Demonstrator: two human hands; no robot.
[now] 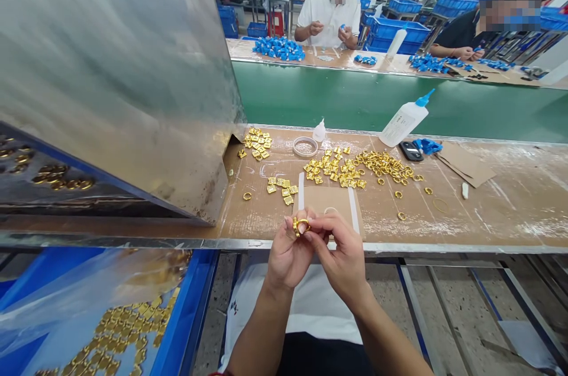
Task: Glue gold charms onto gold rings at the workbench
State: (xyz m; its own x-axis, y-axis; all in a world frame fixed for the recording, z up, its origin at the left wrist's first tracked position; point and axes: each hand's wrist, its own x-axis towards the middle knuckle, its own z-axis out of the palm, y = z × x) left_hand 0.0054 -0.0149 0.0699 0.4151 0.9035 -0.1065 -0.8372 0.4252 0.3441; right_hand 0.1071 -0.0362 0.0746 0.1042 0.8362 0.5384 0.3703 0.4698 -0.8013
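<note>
Over the front edge of the bench, both hands meet at a gold ring [307, 223]. My left hand [289, 255] is closed, its thumb and fingers pinching the ring's left side, where a thicker gold part shows. My right hand [341, 249] pinches the ring's right side between thumb and index finger. Just beyond them lies a cardboard piece [328, 198] with white tape strips. Farther on are a pile of square gold pieces [335, 169] and a heap of loose gold rings [384, 163]. Fingers partly hide how the held parts join.
A large metal panel [133, 68] blocks the left side. On the bench stand a white glue bottle [404, 123], a small dropper bottle [319, 130] and a tape roll [305, 146]. A blue crate [195, 305] sits lower left. Two people work across the green belt [310, 92].
</note>
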